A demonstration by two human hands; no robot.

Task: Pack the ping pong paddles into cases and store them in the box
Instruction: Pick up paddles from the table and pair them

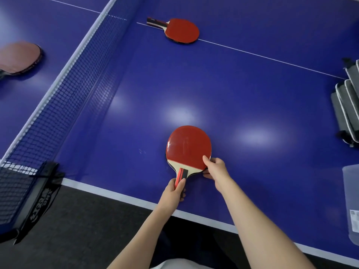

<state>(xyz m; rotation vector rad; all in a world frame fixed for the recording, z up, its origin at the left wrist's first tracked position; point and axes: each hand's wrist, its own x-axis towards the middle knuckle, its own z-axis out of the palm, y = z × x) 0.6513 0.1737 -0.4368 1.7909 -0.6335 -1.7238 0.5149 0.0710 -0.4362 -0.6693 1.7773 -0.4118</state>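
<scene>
paddle in my hands at the desk's near edge
left hand wraps the handle, right hand pinches the blade rim; likely light and stiff, best carried by the handle.

Blue table — black net, white top band, at left; dark grey floor; light glare on tabletop.

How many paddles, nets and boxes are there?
Ping pong paddles: 3 (held, far, beyond net)
Net: 1
Clear box: 1
Total: 5
Grey cases, cut off at the edge, not counted.
</scene>
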